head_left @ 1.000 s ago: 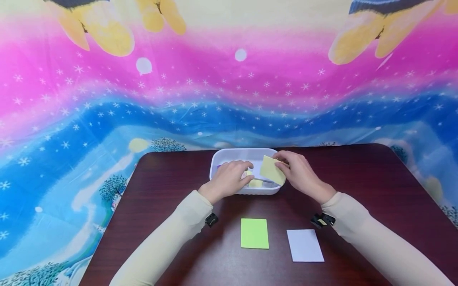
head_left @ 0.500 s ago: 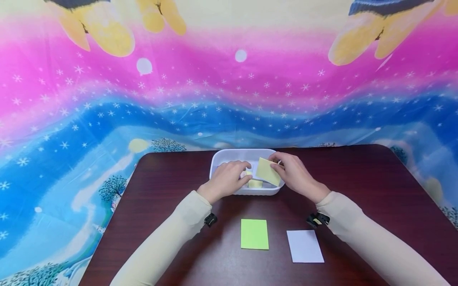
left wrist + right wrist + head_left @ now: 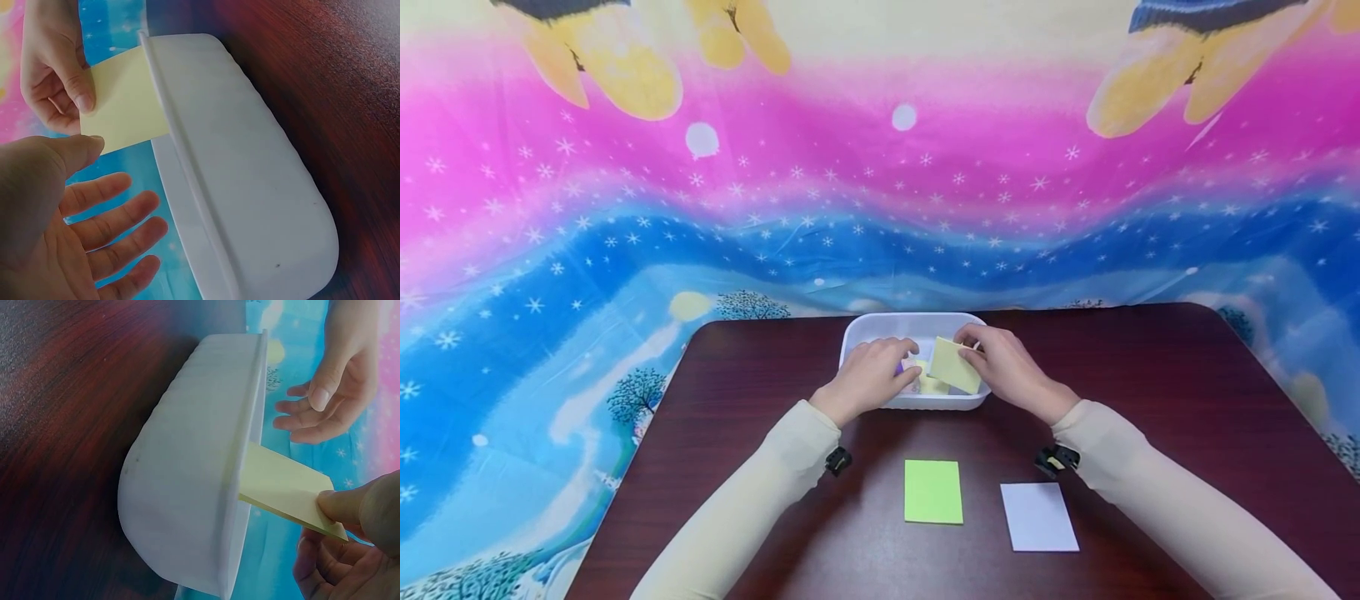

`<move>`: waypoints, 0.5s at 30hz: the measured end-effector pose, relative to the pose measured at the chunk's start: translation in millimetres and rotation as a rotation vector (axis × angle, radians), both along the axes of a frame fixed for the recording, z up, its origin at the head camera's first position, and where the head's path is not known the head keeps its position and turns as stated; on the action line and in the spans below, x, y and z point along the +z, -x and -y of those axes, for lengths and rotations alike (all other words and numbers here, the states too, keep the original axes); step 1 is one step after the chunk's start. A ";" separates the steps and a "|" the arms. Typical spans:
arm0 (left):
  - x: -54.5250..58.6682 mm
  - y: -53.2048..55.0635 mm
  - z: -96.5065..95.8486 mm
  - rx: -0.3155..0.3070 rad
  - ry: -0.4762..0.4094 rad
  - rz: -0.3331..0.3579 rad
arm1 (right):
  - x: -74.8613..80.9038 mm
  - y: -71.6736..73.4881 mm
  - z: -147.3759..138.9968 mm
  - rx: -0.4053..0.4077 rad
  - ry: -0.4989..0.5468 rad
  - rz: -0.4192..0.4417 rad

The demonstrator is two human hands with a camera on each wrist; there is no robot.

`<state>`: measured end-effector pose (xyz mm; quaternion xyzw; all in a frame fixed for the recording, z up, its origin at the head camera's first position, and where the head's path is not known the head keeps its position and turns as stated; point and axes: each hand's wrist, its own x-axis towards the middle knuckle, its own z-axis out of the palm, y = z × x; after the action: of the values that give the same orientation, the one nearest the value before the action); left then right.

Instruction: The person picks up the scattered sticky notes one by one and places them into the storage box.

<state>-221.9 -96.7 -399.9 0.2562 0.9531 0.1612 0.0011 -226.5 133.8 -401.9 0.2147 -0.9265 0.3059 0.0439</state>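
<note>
My right hand (image 3: 1007, 367) pinches a pale yellow sticky note pad (image 3: 953, 367) by its upper right edge, thumb on the near face. Tilted, the pad reaches below the rim of a white plastic box (image 3: 936, 402), as the right wrist view also shows. My left hand (image 3: 867, 375) hovers over the box's left part, fingers spread and relaxed, holding nothing. In the left wrist view its thumb (image 3: 84, 152) overlaps the pad's corner, but the head view shows a small gap. Inside the box lie another yellow piece (image 3: 931, 386) and something purple (image 3: 899, 367), mostly hidden.
A bright green sticky note pad (image 3: 933, 492) and a white one (image 3: 1040, 517) lie flat on the dark red-brown table (image 3: 760, 367), nearer to me than the box. Behind the table hangs a colourful cloth (image 3: 880, 208) with snowflakes.
My right hand has moved left and slightly down with the yellow pad, bringing it from the box's right edge toward its middle. My left hand has shifted very slightly left.
</note>
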 end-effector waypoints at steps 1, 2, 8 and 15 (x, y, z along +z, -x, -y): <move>-0.4 0.4 0.4 0.001 0.002 -0.003 | -0.6 0.2 0.3 0.002 0.002 -0.002; -1.0 0.8 0.7 0.001 0.006 -0.007 | -1.3 0.6 0.6 0.004 0.003 -0.005; -3.6 3.0 2.5 -0.001 0.007 -0.013 | -5.7 2.5 2.7 0.013 0.000 -0.003; -5.7 4.5 4.4 0.016 0.016 0.001 | -8.4 2.6 5.2 0.009 -0.010 0.034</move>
<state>-226.5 -101.1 -405.5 0.2487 0.9563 0.1537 0.0022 -229.0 128.7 -410.3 0.2138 -0.9277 0.3049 0.0256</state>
